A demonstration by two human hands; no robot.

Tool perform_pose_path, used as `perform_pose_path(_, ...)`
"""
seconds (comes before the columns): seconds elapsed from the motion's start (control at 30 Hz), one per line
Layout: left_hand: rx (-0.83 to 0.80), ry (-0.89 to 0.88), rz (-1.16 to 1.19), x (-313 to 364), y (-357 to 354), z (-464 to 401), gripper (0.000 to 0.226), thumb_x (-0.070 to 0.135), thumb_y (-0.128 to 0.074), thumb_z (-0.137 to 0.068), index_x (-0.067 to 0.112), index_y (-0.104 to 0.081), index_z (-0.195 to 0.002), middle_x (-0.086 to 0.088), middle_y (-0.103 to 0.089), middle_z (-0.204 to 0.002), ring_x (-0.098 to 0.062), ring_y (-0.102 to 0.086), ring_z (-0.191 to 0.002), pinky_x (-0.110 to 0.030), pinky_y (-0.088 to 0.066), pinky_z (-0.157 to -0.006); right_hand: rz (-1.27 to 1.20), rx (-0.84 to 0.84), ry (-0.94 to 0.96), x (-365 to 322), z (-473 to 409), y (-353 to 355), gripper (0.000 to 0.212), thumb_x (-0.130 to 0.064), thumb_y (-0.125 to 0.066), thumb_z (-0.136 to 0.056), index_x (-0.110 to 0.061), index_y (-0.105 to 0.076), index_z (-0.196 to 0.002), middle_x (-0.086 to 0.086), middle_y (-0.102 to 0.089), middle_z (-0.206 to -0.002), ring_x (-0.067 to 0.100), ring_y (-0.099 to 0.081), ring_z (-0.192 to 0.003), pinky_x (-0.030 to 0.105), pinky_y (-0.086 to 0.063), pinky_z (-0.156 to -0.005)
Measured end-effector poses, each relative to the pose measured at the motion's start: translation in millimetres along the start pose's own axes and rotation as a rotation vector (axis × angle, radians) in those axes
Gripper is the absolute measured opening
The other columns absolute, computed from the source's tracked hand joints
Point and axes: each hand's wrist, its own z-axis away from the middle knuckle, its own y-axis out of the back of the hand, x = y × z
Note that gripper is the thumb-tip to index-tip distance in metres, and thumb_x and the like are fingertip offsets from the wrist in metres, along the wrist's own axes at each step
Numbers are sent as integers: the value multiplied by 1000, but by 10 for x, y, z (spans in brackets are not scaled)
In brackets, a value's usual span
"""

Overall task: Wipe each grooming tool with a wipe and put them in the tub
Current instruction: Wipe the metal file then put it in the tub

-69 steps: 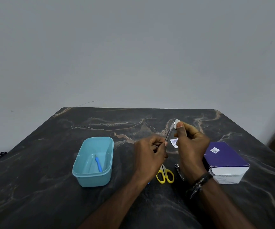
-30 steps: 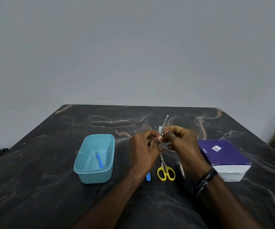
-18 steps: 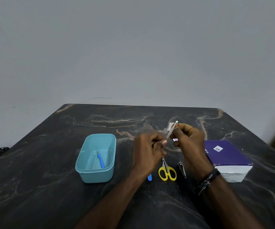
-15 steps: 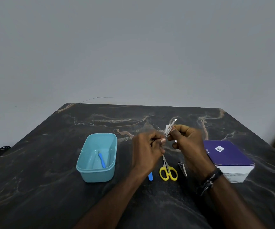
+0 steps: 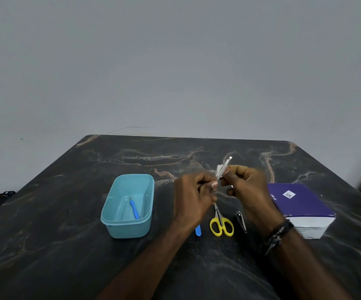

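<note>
Above the table's middle, my left hand (image 5: 193,197) pinches the lower end of a thin metal nail file (image 5: 224,168) that points up and to the right. My right hand (image 5: 247,189) pinches a small white wipe (image 5: 219,169) against the file's shaft. A light blue tub (image 5: 129,205) stands to the left with a blue-handled tool (image 5: 134,207) lying inside. On the table under my hands lie yellow-handled scissors (image 5: 221,224), a metal nail clipper (image 5: 240,221) and a blue-handled tool (image 5: 198,231) partly hidden by my left wrist.
A purple and white box (image 5: 298,207) sits at the right, close to my right forearm. The dark marble table (image 5: 66,245) ends at a plain grey wall behind. A small white scrap (image 5: 232,186) lies on the table behind my right hand.
My right hand has slid the wipe back and forth along the file, now sitting near its middle. My left hand has kept its hold on the file's lower end.
</note>
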Motion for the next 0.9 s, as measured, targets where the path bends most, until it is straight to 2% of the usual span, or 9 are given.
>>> perform_pose_path(0.07,29,1,-5,-13,22,-20,14,3,-66,-87,15,-70,-81,-1,-69,-64,-13,-67,-52,-35,-60,-56,37,-84,-11,-12,23,-14,18,-14,-63,-91,-10,-70,-75,9,-66,-67,14,-59,-63,24,-44,-52)
perform_pose_path(0.13,26,-1,-10,-17,27,-26,14,4,-66,-86,16,-70,-81,-1,-70,-65,-12,-67,-52,-35,-60,-56,46,-77,5,-18,34,-21,19,-13,-63,-90,-11,-70,-73,11,-66,-68,17,-57,-63,24,-43,-52)
perform_pose_path(0.33,-55,19,2,-14,-31,20,8,3,-65,-87,8,-71,-83,-2,-69,-67,-16,-68,-54,-37,-60,-58,-90,191,-23,5,-10,-12,11,-14,-65,-90,-14,-71,-80,7,-69,-70,15,-60,-65,26,-45,-54)
perform_pose_path(0.4,-68,8,-10,-2,-51,46,7,3,-65,-87,6,-71,-84,-2,-69,-68,-18,-69,-55,-38,-60,-58,-138,232,-37,6,-32,-4,10,-13,-65,-90,-14,-71,-81,6,-68,-69,16,-59,-64,25,-45,-53)
perform_pose_path(0.47,-54,14,-14,-6,-52,40,8,3,-65,-87,7,-71,-84,-2,-69,-68,-16,-69,-55,-37,-61,-58,-119,204,-30,11,-32,-10,10,-15,-66,-90,-15,-71,-82,6,-68,-70,15,-59,-64,26,-46,-54)
perform_pose_path(0.63,7,23,-10,-16,13,3,16,4,-66,-86,18,-69,-78,-1,-70,-64,-11,-67,-52,-33,-60,-56,26,-31,-22,6,20,-35,20,-13,-62,-91,-8,-71,-74,11,-65,-68,19,-55,-64,25,-43,-52)
perform_pose_path(0.7,7,26,-12,-17,12,3,16,5,-67,-86,18,-69,-78,0,-69,-65,-11,-67,-52,-31,-59,-55,32,-41,-18,-7,34,-33,21,-13,-63,-91,-8,-70,-71,11,-65,-67,19,-55,-63,26,-43,-53)
perform_pose_path(0.8,-8,42,17,7,-14,13,7,5,-66,-87,10,-71,-85,-5,-71,-68,-14,-67,-53,-29,-59,-56,6,66,4,-15,44,-40,17,-12,-65,-89,-13,-71,-72,7,-67,-67,12,-58,-61,25,-45,-55)
perform_pose_path(0.9,-42,44,10,7,-44,30,6,3,-66,-87,7,-71,-86,-5,-71,-70,-17,-69,-55,-36,-60,-57,-98,212,-8,1,16,-46,13,-14,-67,-88,-16,-71,-76,7,-68,-70,13,-59,-64,25,-45,-56)
